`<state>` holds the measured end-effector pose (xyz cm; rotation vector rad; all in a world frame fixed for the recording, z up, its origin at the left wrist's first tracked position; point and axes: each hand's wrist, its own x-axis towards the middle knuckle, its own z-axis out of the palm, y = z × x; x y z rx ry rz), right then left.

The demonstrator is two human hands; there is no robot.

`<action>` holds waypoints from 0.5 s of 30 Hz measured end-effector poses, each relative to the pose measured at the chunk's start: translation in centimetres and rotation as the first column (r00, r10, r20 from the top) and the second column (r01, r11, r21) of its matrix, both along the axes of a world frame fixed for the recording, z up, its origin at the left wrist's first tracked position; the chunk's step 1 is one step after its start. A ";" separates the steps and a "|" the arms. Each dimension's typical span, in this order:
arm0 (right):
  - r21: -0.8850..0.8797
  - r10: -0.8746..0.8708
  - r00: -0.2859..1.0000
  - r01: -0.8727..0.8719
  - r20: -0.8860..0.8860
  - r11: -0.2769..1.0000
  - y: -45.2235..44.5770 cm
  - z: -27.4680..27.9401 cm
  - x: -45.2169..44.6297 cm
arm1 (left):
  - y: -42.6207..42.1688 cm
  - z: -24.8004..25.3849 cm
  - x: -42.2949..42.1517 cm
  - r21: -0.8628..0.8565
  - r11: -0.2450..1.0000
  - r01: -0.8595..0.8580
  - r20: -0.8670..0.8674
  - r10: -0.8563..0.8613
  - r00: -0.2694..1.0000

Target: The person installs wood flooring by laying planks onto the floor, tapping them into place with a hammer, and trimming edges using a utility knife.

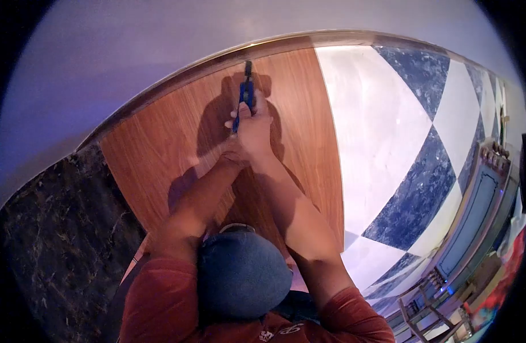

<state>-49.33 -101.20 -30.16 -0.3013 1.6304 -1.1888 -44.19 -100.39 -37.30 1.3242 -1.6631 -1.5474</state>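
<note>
My right hand is wrapped round a blue handheld tool, its dark narrow tip pointing away from me, close to the wall's base. Beneath the tool lies a wood-grain panel; whether the tip touches it I cannot tell. My left hand is at the right wrist, behind the tool's lower end. Its fingers are mostly hidden, and I cannot make out what they hold, if anything.
A pale wall with a baseboard curves along the far side. Dark marbled surface lies left, blue-and-white checkered flooring right. A bluish cabinet and a wooden stool stand at the far right. My bent knee is below.
</note>
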 end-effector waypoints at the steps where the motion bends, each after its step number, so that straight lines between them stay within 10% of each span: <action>1: -0.010 -0.115 0.984 0.117 0.136 0.993 -0.1 1.4 -0.2 | 0.0 -0.2 -0.2 0.151 0.985 -0.083 -0.154 0.106 0.982; 8: -0.106 -0.126 0.991 0.129 0.041 0.986 -0.6 -2.3 2.3 | 0.3 -0.4 -0.7 0.748 0.653 -0.116 -0.523 0.688 0.503; 10: 0.150 0.330 0.936 -0.311 -0.124 0.938 0.0 -2.5 1.4 | 0.8 -0.8 -0.4 0.798 0.597 -0.079 -0.508 0.739 0.443; 14: 0.468 0.489 0.786 -0.294 -0.378 0.834 0.3 0.8 1.1 | 1.0 -2.8 0.2 0.851 0.525 0.011 -0.489 0.785 0.382; 15: 0.233 0.195 0.961 -0.148 -0.197 0.961 -0.1 0.6 0.5 | 0.9 -2.8 0.0 0.845 0.535 0.014 -0.497 0.775 0.390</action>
